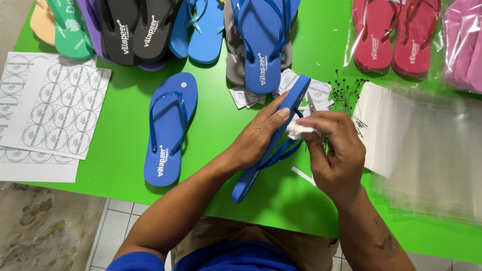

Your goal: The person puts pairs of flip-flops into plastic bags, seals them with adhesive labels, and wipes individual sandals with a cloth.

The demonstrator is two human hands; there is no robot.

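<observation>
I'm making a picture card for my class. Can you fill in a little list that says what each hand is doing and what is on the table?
Left hand: holds a blue flip-flop tilted on its edge
Right hand: pinches a small white tag against the flip-flop's strap
Table: bright green
Beside the left hand: a second blue flip-flop lying flat, strap up
Far edge: piled flip-flops in many colours
Left side: sheets of round stickers
Right side: clear plastic bags, and red flip-flops in a bag
</observation>
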